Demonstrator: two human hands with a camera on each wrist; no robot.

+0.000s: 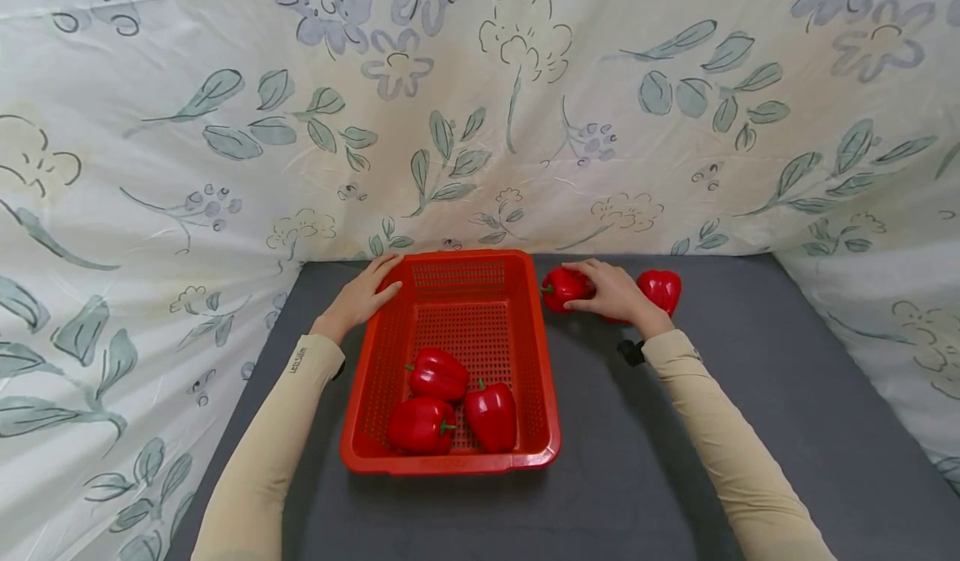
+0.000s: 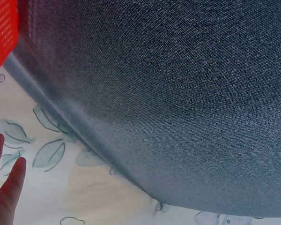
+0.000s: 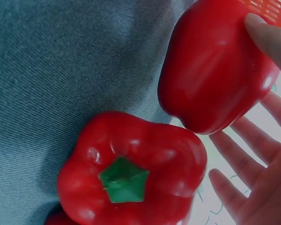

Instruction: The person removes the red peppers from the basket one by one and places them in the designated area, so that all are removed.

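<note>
- Three glossy red bell peppers (image 1: 450, 403) lie in the near end of the red perforated plastic basket (image 1: 536, 353), touching one another; the basket's far half is bare mesh.
- Left hand (image 1: 365, 293) rests with straight, relaxed fingers against the basket's far left corner, gripping nothing (it looks to be steadying the rim).
- Right hand (image 1: 611, 288) lies just right of the basket's far right corner, fingers curved over a red bell pepper (image 1: 561, 286) on the dark grey cloth-covered table (image 1: 750, 394); the wrist view shows a thumb tip on the pepper's upper side and the fingers spread beneath, so the hold looks loose, not yet a firm clasp.
- To do this grasp well, I judge the thumb and fingers should close on opposite flanks of the fruit, since the skin looks smooth and slippery.
- A second red bell pepper (image 3: 131, 171) stands just beyond the hand from the basket, close beside the held one; it should be left undisturbed.
- Held pepper lies on its side: its long axis runs roughly level, its green stem pointing toward the basket wall.
- Neighbouring pepper sits upright, green stem (image 3: 123, 179) facing the wrist camera.
</note>
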